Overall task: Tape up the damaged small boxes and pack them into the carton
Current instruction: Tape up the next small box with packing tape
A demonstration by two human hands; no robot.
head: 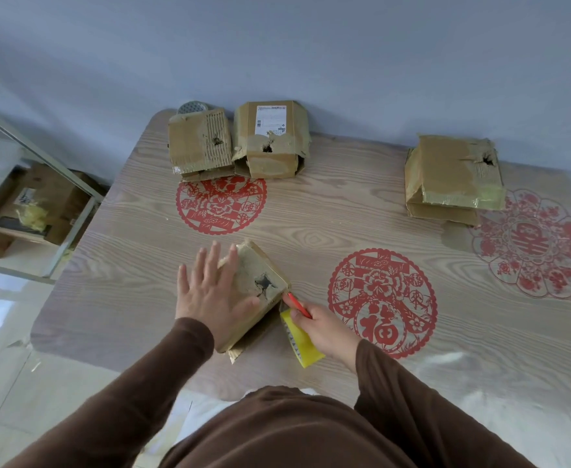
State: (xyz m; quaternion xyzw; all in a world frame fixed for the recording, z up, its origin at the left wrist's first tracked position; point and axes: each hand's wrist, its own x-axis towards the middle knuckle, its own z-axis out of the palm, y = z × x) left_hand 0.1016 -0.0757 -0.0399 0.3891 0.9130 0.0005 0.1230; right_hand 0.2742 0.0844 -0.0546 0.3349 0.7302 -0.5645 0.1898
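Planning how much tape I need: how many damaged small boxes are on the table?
4. One box under the left hand at the near edge, two side by side at the far left, one at the far right, possibly stacked on another.

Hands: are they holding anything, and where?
The right hand grips a yellow tape dispenser along its side. The left hand lies flat on the box, holding nothing.

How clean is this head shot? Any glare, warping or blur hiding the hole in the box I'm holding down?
Head view: soft, even light with faint shadows; the hole in the near box is sharp and unobstructed beside the left hand. Wide-angle warping bows the table edges. Glare washes out the table's near-right edge. The right hand and its yellow tape dispenser look crisp.
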